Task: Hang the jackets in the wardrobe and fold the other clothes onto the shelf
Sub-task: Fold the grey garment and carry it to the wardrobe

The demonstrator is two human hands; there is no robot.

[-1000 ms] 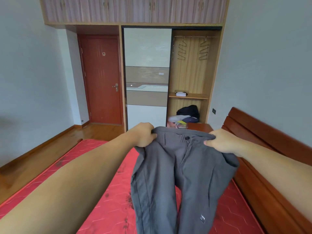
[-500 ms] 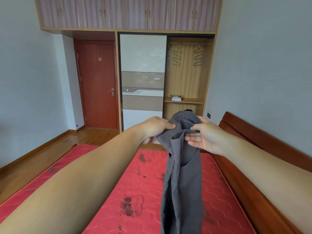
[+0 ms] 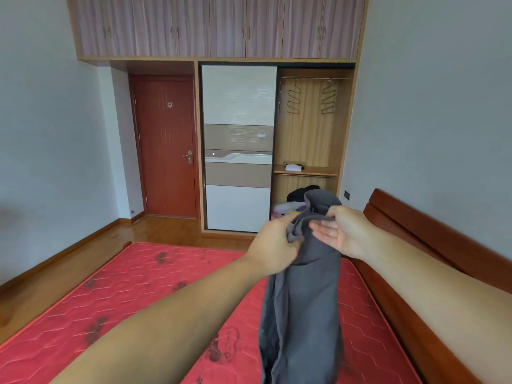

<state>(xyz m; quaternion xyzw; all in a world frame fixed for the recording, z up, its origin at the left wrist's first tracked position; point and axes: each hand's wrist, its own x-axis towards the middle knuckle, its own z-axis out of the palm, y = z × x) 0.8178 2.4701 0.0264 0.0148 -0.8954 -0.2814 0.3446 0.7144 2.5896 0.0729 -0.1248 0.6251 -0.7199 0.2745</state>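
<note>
Since a second ago both hands came together, so the trousers (image 3: 302, 286) went from spread wide to folded in half.
They hang long and straight, 12 to 6 o'clock, over the bed (image 3: 155, 295). Left hand (image 3: 273, 249) pinches the waist; right hand (image 3: 342, 231) holds it with its thumb, fingers flat. Both hands are just as near. I think the shelf (image 3: 306, 171) at 12 o'clock comes later.
</note>
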